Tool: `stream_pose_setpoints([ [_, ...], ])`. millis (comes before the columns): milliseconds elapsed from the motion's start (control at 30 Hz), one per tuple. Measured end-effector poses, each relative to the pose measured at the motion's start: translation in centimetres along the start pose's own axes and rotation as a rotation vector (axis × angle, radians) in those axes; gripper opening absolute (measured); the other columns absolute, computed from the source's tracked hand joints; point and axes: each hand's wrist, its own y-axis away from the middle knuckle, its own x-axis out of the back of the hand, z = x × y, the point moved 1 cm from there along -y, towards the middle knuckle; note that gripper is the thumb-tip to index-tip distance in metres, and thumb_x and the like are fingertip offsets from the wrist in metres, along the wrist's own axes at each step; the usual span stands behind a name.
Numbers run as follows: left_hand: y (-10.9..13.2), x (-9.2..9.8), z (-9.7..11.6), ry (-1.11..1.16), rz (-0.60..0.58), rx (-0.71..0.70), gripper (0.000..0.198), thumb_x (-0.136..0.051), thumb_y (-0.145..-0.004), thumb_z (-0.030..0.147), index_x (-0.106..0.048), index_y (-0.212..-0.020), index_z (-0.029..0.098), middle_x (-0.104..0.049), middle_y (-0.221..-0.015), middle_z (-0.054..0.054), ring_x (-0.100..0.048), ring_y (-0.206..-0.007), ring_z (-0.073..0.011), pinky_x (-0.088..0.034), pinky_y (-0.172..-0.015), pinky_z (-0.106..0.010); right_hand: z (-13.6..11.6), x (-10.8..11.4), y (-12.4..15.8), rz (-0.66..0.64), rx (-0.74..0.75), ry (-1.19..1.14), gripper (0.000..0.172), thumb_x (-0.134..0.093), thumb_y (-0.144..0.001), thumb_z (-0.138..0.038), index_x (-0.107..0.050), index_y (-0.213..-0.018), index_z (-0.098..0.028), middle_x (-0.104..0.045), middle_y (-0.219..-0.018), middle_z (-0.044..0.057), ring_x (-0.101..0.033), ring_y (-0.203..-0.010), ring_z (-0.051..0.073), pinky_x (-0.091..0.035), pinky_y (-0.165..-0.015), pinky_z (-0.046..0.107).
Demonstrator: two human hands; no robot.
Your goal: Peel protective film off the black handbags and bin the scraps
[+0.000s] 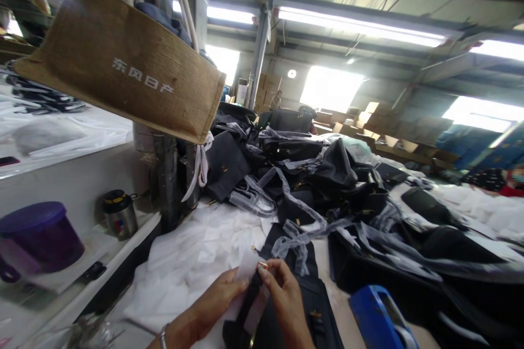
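A: Which large items surrounded the grip?

B: A pile of black bags [335,166] lay beyond it. A brown bag [98,27] hung to its upper left, printed in white characters: 东风日产. A blue device [366,313] sat to its right.

A: Was any other marking present?

B: A flask [126,222] stood well left of the grip; its coloured mark was too small to read.

A: What was the state of the grip?

B: The left hand [213,301] was closed on a black strap [250,295] and a white strip [246,266]. The right hand [289,295] pinched the strap's far end.

A: How was the strap oriented?

B: Located between both hands, it pointed away from the wearer, its long axis leaning slightly right. A small gold-coloured fitting [262,265] showed at the right fingertips.
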Motion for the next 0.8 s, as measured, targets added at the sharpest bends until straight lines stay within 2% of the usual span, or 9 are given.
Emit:
stream_pose_setpoints([
  [133,0.0,-0.1,-0.3,0.022,-0.014,-0.022,0.033,-0.059,-0.085,0.022,-0.067,-0.118,0.018,-0.073,-0.111,-0.007,-0.064,-0.104,-0.0252,-0.043,-0.1,-0.039,0.1,0.2,-0.2,0.002,0.009,0.01,0.029,-0.068,-0.078,-0.046,-0.062,-0.086,-0.019,-0.065,-0.08,0.001,-0.057,-0.079,0.02,-0.042,-0.071,0.027],
  [467,-0.7,-0.9,0.7,-0.011,-0.075,0.017,0.037,-0.059,-0.083,0.023,-0.066,-0.118,0.015,-0.074,-0.105,-0.009,-0.067,-0.097,-0.0275,-0.047,-0.094,-0.042,-1.0,1.1,-0.9,0.008,0.004,0.068,0.037,-0.07,-0.075,-0.043,-0.062,-0.1,-0.017,-0.068,-0.098,0.007,-0.06,-0.091,0.025,-0.045,-0.08,0.032],
  [633,-0.8,-0.9,0.5,-0.035,-0.128,0.048,0.041,-0.06,-0.086,0.032,-0.063,-0.122,0.014,-0.074,-0.104,-0.01,-0.067,-0.096,-0.0275,-0.045,-0.097,-0.044,-0.9,1.6,-0.7,-0.048,-0.027,0.028,0.037,-0.07,-0.074,-0.046,-0.065,-0.095,-0.015,-0.068,-0.087,0.005,-0.057,-0.078,0.021,-0.043,-0.068,0.029],
  [800,-1.1,-1.0,0.3,-0.067,-0.178,0.064,0.04,-0.059,-0.088,0.038,-0.064,-0.121,0.014,-0.074,-0.102,-0.01,-0.066,-0.097,-0.0269,-0.044,-0.096,-0.042,-0.4,2.1,-0.6,-0.079,-0.02,0.003,0.035,-0.071,-0.075,-0.046,-0.065,-0.091,-0.016,-0.065,-0.082,0.003,-0.054,-0.074,0.019,-0.04,-0.065,0.027],
])
